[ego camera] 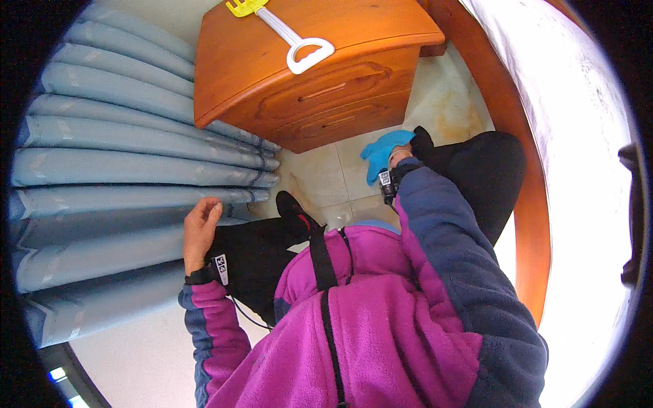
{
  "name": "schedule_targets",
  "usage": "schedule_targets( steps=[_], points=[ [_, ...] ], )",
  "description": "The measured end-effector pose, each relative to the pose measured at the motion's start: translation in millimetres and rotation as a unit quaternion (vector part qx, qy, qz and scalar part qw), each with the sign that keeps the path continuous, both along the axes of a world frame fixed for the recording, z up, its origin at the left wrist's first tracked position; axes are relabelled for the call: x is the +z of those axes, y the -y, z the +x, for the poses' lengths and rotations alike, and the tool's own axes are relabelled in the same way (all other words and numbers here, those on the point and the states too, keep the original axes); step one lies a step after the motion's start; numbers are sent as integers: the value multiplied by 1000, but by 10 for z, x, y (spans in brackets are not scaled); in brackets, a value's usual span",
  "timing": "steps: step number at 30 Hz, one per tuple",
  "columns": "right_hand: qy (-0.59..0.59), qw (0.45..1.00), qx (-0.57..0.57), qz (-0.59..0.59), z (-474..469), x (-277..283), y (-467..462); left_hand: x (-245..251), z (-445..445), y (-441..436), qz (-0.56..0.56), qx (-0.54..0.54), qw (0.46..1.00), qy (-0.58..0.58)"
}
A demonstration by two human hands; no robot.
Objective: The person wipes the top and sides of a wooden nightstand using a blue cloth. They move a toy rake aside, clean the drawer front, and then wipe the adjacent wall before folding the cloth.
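Note:
My right hand [400, 155] grips a bright blue cloth [390, 144] low over the floor, in front of the wooden nightstand [336, 97]. The cloth spreads past my fingers and hides most of them. My left hand [201, 224] is above my bent left knee, beside the light blue curtain [153, 163]. Its fingers are loosely curled, the thumb a little apart, and nothing shows in it. On the nightstand's top lies a toy rake [285, 30] with yellow tines and a white handle, its grip reaching the front edge.
Pale marbled floor tiles [324, 173] show between my feet. A wooden bed frame [530, 204] with white bedding [586, 153] runs along the right. My dark shoe [293, 208] stands near the curtain hem. Two drawers with slot pulls form the nightstand's front.

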State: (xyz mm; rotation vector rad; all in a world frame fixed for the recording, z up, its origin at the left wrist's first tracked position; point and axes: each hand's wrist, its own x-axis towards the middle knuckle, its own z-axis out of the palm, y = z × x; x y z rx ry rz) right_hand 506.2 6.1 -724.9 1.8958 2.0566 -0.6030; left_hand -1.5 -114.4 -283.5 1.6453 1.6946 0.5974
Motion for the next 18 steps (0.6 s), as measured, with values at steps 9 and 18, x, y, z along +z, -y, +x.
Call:
schedule_targets(
  steps=[9, 18],
  points=[
    [-199, 969, -98, 111, -146, 1608, 127, 304, 34, -74, 6, -19, 998, -58],
    [-621, 747, -187, 148, -888, 1408, -289, 313, -176, -601, 185, 38, 982, -25]
  ],
)
